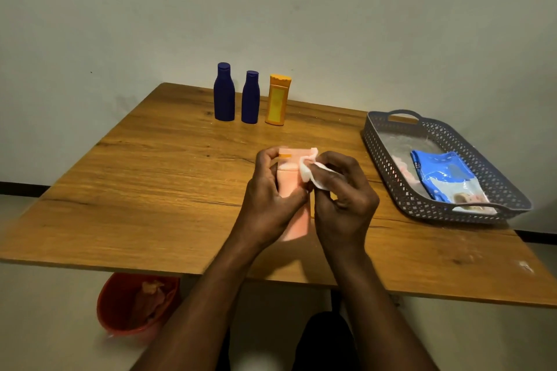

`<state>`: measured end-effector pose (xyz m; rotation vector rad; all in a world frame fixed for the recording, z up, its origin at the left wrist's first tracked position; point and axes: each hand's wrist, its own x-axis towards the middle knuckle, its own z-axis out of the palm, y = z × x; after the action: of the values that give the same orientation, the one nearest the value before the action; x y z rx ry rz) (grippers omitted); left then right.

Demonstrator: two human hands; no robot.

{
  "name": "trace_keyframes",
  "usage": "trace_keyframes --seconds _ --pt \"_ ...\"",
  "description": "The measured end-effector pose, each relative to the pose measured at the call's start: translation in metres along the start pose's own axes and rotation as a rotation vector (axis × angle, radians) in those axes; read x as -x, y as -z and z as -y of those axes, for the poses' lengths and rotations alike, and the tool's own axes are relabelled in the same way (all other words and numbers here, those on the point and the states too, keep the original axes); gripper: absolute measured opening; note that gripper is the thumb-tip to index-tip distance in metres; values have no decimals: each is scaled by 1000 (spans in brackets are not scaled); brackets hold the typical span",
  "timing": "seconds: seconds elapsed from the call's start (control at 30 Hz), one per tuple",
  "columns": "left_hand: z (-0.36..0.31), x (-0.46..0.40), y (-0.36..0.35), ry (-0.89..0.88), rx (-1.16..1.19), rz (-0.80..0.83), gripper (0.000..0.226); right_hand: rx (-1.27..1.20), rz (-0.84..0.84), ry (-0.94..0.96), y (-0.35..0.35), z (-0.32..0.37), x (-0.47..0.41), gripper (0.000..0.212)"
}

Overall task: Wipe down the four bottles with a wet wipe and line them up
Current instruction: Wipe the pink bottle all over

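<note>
A pale pink bottle is held above the wooden table, gripped by my left hand around its body. My right hand pinches a white wet wipe and presses it against the bottle's upper right side. At the far edge of the table stand two dark blue bottles and an orange-yellow bottle, upright in a row, close together.
A grey perforated basket sits at the right of the table with a blue wet-wipe pack inside. A red bin with crumpled wipes stands on the floor under the table's near left edge.
</note>
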<state>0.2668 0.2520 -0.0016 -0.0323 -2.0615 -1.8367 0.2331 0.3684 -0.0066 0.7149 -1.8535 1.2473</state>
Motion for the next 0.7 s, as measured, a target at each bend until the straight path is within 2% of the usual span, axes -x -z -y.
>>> trace_keyframes --seconds 0.1,0.17,0.27,0.4,0.47,0.57,0.7 --pt "-1 -2 3 58 103 2 57 -79 -15 -177 0 -1 -5 24" --pt "0 -4 5 84 187 -6 52 -103 -25 -224 1 3 -5 22" --pt "6 -6 7 119 222 -58 49 -58 -38 -143 3 9 -3 24" --pt "10 -2 3 67 248 -52 38 115 73 -1 -4 9 3 31" --pt "10 0 2 39 245 -64 40 139 37 -5 -8 6 5 31" --pt "13 -1 3 79 294 -75 36 2 -89 -133 -9 7 2 25" --pt "14 -7 4 229 441 -72 41 -192 -63 -384 -8 11 -6 25"
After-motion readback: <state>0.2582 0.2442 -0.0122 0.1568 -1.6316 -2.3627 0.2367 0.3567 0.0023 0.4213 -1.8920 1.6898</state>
